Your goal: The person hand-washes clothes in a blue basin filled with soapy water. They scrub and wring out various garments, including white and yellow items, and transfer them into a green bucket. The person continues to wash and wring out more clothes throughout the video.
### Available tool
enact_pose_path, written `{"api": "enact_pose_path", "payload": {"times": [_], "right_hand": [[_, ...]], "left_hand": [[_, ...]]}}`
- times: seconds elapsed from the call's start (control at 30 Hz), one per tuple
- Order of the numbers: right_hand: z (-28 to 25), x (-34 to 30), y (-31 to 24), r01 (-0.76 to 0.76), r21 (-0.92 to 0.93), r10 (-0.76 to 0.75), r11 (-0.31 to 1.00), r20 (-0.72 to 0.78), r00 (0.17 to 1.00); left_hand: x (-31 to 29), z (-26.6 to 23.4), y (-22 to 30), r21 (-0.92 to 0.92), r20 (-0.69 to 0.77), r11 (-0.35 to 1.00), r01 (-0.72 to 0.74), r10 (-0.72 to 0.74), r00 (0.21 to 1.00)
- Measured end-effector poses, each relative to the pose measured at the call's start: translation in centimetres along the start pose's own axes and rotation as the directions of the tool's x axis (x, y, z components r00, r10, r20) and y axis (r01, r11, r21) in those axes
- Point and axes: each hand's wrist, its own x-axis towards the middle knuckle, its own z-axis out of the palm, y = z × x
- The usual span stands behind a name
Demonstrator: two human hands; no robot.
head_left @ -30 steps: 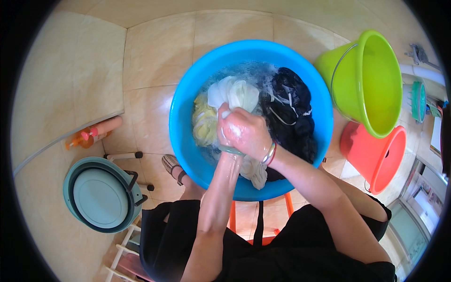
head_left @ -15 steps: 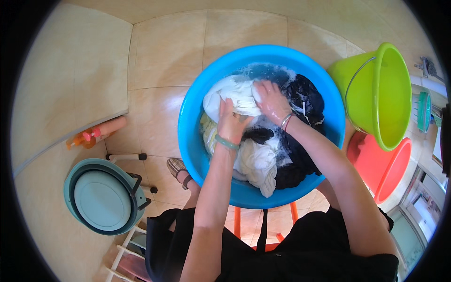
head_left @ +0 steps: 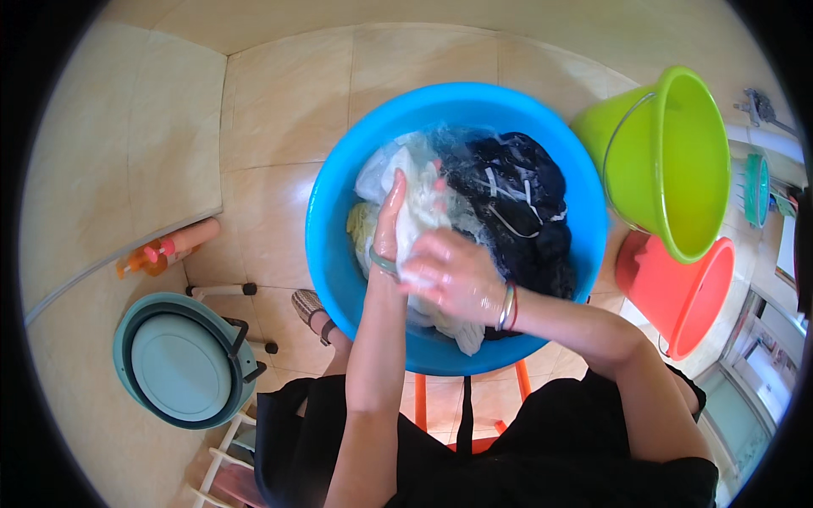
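Observation:
A wet white garment [head_left: 416, 207] is bunched up in the large blue basin [head_left: 317, 229]. My left hand [head_left: 389, 227] is wrapped round it from the left, with thumb up and fingertips showing on its far side. Nearer to me, my right hand [head_left: 464, 275], slightly blurred, has its fingers curled over the lower part of the same garment. Dark clothing with white cords [head_left: 517, 182] lies in the sudsy water at the right side. A pale yellow cloth [head_left: 362, 225] shows at the left, and more white cloth [head_left: 461, 334] lies under my right hand.
A green bucket [head_left: 694, 161] and a red bucket [head_left: 707, 300] stand at the right. On the left are a grey-green folding basin [head_left: 182, 364] and pump bottles [head_left: 190, 238] by the wall. The blue basin rests above an orange-legged stool [head_left: 421, 398].
My right hand has come toward me from the far side of the basin, onto the near end of the white garment. My left hand has shifted slightly left, lifting the cloth; the dark clothing has spread.

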Motion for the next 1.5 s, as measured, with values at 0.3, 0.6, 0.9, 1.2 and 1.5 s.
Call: {"api": "enact_pose_path", "payload": {"times": [0.3, 0.6, 0.9, 1.2, 1.5], "right_hand": [[0.8, 0.1, -2.5, 0.037, -0.113, -0.059, 0.993, -0.199, 0.978], [1.3, 2.0, 6.3, -0.223, 0.074, 0.232, 0.972, -0.161, 0.959], [0.5, 3.4, 17.0, -0.464, -0.23, 0.393, 0.856, -0.294, 0.871], [2.7, 5.8, 16.6, -0.572, -0.485, 0.687, 0.661, 0.085, 0.722], [0.3, 0.0, 3.7, 0.002, -0.028, -0.003, 1.0, -0.058, 0.998]], "left_hand": [[-0.7, 0.6, -3.6, -0.248, 0.17, 0.964, 0.095, -0.053, 0.984], [-2.1, 0.5, -5.7, -0.006, -0.407, 0.937, -0.349, 0.317, 0.857], [0.8, -1.5, -0.4, 0.254, -0.221, 0.926, -0.28, 0.338, 0.915], [6.4, -9.9, 0.3, 0.562, -0.339, 0.805, -0.191, 0.435, 0.834], [2.2, -1.9, 0.4, 0.223, -0.01, 0.966, -0.134, 0.14, 0.99]]}}
